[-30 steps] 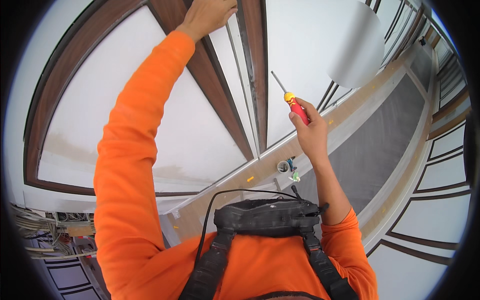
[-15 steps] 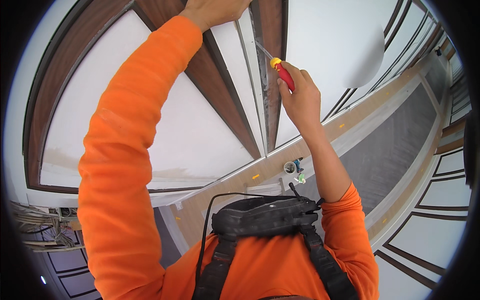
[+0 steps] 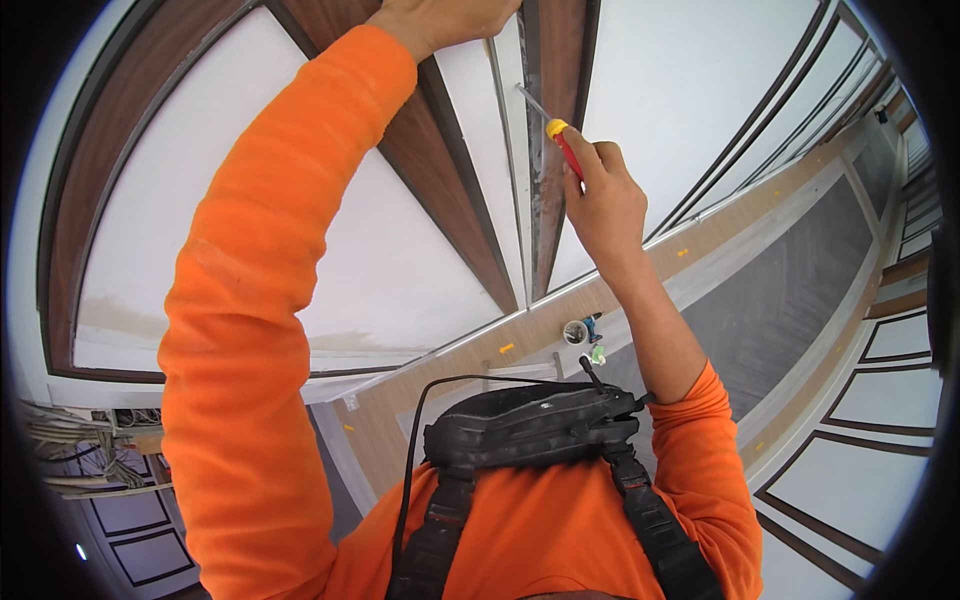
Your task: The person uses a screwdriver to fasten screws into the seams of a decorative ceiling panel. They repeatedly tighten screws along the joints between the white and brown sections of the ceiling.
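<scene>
My right hand grips a screwdriver with a red and yellow handle, its fingers closed round the handle. The thin metal shaft points up and left, and its tip meets the narrow white edge strip of a panel or door. Alongside that strip runs a brown wooden frame with a rough, pale-smeared dark edge. My left hand is raised at the top of the view, against the upper part of the same strip and brown wood. Its fingers are largely cut off by the picture's edge.
Below, on the wood-toned floor border, stand a white bucket and a blue cordless drill, with a small green and white item beside them. A black chest pack hangs on me. Bundled cables lie far left.
The screwdriver tip has shifted slightly left relative to the strip and now touches its edge. My right hand covers more of the red handle. My left hand stays high up.
</scene>
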The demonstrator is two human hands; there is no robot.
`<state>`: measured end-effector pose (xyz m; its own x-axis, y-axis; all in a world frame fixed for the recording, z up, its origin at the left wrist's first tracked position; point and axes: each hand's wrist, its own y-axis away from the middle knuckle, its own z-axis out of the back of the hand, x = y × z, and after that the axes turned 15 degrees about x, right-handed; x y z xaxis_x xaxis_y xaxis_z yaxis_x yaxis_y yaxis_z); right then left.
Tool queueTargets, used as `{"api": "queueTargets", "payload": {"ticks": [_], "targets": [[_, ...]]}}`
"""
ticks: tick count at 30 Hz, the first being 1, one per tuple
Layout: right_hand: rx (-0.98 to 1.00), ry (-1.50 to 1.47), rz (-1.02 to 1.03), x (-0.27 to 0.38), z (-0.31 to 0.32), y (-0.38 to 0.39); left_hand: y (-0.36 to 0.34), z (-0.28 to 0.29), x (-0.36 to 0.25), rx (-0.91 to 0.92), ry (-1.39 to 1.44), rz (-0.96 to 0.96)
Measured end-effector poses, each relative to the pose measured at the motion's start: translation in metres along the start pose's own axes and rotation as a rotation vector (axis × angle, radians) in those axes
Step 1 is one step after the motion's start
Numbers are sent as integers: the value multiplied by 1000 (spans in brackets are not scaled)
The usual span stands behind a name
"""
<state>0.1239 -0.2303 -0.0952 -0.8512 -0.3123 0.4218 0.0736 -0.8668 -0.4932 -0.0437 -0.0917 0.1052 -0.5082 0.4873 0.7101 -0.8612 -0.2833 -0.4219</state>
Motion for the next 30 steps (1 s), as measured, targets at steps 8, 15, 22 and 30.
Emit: {"api": "queueTargets", "payload": {"ticks": [8,15,22,30], "targets": [[-21,126,6,-10,3,-4,-2,-4,-6,48,-33,27],[-62,515,222,-16,18,-19,2,10,7,145,32,-55],[115,254,149,1,11,-10,-2,10,2,168,85,3],[374,-1403,-562,-8,35,-39,0,-2,-1,121,57,53]]}}
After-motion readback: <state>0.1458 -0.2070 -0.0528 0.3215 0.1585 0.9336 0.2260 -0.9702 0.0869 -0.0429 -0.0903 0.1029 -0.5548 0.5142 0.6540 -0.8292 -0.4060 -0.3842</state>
